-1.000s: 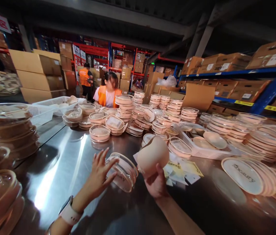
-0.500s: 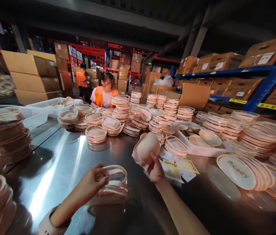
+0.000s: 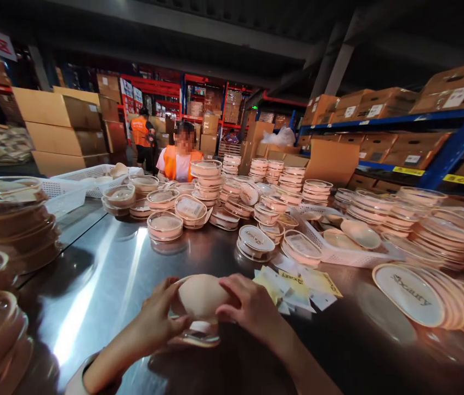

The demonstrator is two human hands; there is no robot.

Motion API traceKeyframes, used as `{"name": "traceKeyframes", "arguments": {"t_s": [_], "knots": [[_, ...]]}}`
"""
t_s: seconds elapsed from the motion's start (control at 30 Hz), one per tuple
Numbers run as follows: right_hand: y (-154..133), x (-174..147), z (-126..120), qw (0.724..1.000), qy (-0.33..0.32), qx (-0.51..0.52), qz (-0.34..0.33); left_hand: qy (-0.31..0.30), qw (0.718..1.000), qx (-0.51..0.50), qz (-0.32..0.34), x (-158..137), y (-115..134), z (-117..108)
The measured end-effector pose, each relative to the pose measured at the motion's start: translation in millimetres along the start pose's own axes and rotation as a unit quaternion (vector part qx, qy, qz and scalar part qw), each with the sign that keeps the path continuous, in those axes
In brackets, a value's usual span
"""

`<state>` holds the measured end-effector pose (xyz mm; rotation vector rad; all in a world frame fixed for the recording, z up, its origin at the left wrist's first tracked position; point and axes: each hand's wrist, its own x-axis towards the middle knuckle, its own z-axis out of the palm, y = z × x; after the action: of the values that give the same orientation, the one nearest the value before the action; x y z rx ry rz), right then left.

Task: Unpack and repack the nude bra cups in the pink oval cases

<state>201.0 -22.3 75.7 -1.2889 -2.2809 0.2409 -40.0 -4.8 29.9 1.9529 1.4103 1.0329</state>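
A smooth beige bra cup [image 3: 203,296] sits domed side up between my two hands, over a clear oval plastic case [image 3: 199,336] on the metal table. My left hand [image 3: 160,312] curls its fingers and thumb around the cup's left edge; it may touch the case too, which I cannot make out. On the opposite side, my right hand [image 3: 250,307] grips the cup's right edge between thumb and fingers. Part of the case is hidden beneath the cup. Yellow and white printed cards [image 3: 298,285] lie right of my right hand.
Packed oval cases [image 3: 165,225] cover the table's far side, with taller stacks at left [image 3: 10,230] and right [image 3: 413,296]. A white basket [image 3: 341,255] holds more beige cups. Across the table is a person in an orange vest [image 3: 177,162].
My right hand has brought the cup left and down over the case. My left hand has closed in on the cup's other side. The view has shifted slightly.
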Motion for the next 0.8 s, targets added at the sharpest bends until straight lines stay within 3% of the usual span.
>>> {"name": "traceKeyframes", "arguments": {"t_s": [0.07, 0.17, 0.23, 0.3, 0.4, 0.47, 0.53, 0.63, 0.73, 0.8], "knots": [[2.7, -1.3, 4.0, 0.999, -0.023, -0.029, 0.027, -0.006, 1.000, -0.006, -0.008, 0.4, 2.0, 1.8], [4.6, -2.0, 16.5, 0.996, -0.044, 0.050, -0.065, -0.012, 1.000, 0.012, -0.011, -0.2, 5.9, 5.9], [7.7, 0.4, 23.8, 0.989, -0.037, 0.115, -0.091, -0.015, 0.999, 0.037, -0.003, -0.4, 6.1, 8.9], [13.0, 4.5, 26.7, 0.988, -0.036, 0.141, -0.043, -0.015, 0.999, 0.049, 0.016, -0.3, 4.5, 11.9], [19.8, 8.1, 25.5, 0.992, -0.073, 0.082, 0.054, 0.006, 0.996, 0.064, 0.055, -0.5, 3.9, 14.7], [21.1, 7.3, 24.4, 0.991, -0.087, 0.059, 0.077, 0.015, 0.990, 0.094, 0.104, -0.8, 7.1, 13.7], [22.9, 6.2, 25.5, 0.986, -0.082, 0.130, 0.067, -0.023, 0.972, 0.140, 0.186, -0.1, 11.9, 9.1], [34.9, 9.6, 32.9, 0.947, -0.062, 0.308, 0.071, -0.097, 0.938, 0.206, 0.263, 4.9, 15.9, -2.7], [54.3, 17.5, 48.4, 0.896, 0.031, 0.401, 0.188, -0.070, 0.934, 0.247, 0.250, 13.1, 10.9, -13.0], [62.3, 19.7, 61.7, 0.866, 0.034, 0.430, 0.253, -0.042, 0.934, 0.258, 0.244, 18.1, 4.2, -15.6]]}}
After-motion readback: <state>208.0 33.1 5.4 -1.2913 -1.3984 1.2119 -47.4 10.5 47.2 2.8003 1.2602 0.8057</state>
